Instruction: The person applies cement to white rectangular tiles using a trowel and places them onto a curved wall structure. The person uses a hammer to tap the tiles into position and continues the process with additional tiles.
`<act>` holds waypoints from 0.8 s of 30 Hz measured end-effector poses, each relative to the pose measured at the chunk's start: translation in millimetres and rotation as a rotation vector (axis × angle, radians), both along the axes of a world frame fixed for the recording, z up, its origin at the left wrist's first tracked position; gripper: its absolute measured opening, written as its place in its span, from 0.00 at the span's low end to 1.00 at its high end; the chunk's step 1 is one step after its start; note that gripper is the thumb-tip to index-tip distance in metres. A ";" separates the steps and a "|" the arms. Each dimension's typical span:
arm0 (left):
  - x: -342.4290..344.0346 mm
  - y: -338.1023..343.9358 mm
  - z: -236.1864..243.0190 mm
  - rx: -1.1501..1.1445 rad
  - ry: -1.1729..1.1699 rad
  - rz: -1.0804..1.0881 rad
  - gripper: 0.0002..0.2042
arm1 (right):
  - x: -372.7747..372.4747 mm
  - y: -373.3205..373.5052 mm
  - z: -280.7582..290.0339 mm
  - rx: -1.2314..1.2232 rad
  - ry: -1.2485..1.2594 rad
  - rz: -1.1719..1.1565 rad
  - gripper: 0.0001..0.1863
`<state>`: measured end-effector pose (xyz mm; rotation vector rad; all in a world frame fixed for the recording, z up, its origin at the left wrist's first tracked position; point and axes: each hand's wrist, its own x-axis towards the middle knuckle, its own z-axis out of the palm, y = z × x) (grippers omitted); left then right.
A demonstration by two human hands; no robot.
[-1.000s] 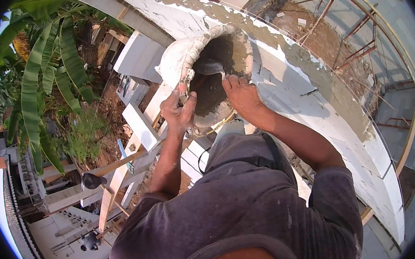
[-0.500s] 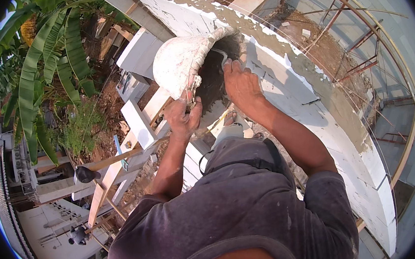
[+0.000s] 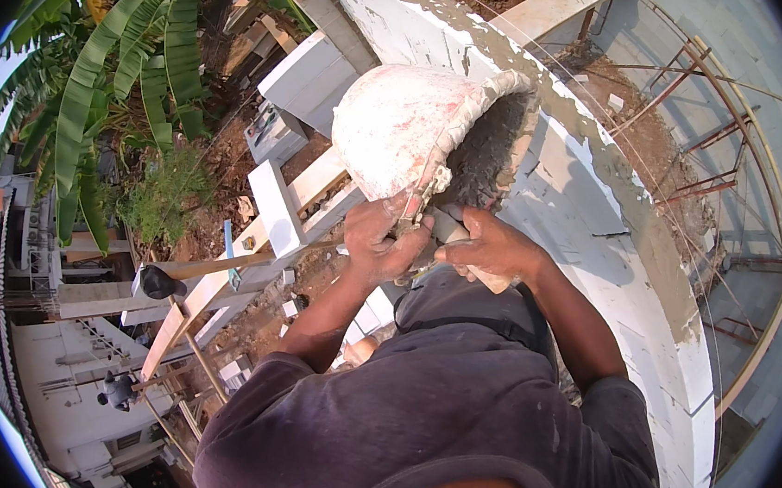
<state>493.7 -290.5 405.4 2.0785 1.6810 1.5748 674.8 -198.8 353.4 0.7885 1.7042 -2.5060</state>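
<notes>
A white bucket point(image 3: 401, 124), crusted with dried mortar, is tipped on its side with its mouth toward the right. Wet grey mortar point(image 3: 491, 164) coats its inside. My left hand point(image 3: 384, 242) is closed on the near rim. Beside it, at the bucket's near edge, my right hand point(image 3: 500, 246) is closed round a trowel. The trowel's pale wooden handle point(image 3: 492, 281) shows below my fingers, and its grey blade point(image 3: 448, 228) points toward my left hand, partly hidden. Just beyond runs a white block wall point(image 3: 567, 204) with a grey mortar bed point(image 3: 616, 175) along its top.
A taut string point(image 3: 644, 164) runs along the wall. Right of it stand rusty metal frames point(image 3: 694, 187) and a curved strip point(image 3: 757, 360). Planks point(image 3: 213, 307) and white blocks point(image 3: 275, 211) lie below on the left, near banana leaves point(image 3: 97, 97). Another person point(image 3: 118, 392) is lower left.
My right hand has come back from inside the bucket's mouth to its near rim, close to my left hand. The trowel handle now shows. The view has shifted, and the bucket appears farther right.
</notes>
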 end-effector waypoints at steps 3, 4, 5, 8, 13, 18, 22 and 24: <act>5.6 -21.5 -13.9 -0.118 -0.169 0.178 0.21 | 2.1 0.2 11.1 -0.184 0.148 -0.092 0.24; 9.7 -25.2 -22.0 -0.124 -0.247 0.211 0.20 | 3.4 0.3 12.4 -0.231 0.214 -0.114 0.23; 14.3 -26.9 -28.2 -0.130 -0.325 0.243 0.19 | 6.4 0.4 12.6 -0.219 0.194 -0.134 0.24; 14.8 -17.6 -34.3 -0.108 -0.402 0.320 0.18 | 28.4 2.6 8.5 -0.183 0.150 -0.189 0.28; 10.2 7.4 -55.0 -0.101 -0.724 0.252 0.18 | 108.2 5.9 -2.4 -0.134 0.153 -0.308 0.33; 6.0 14.9 -54.7 -0.142 -0.792 0.307 0.17 | 229.6 -9.3 -2.2 -0.015 0.040 -0.519 0.26; -30.0 18.2 -88.4 -0.245 -0.658 0.366 0.18 | 343.6 -49.0 22.4 0.192 -0.345 -0.722 0.27; -30.0 24.5 -88.9 -0.250 -0.586 0.370 0.18 | 380.9 -67.1 37.2 0.287 -0.660 -0.802 0.25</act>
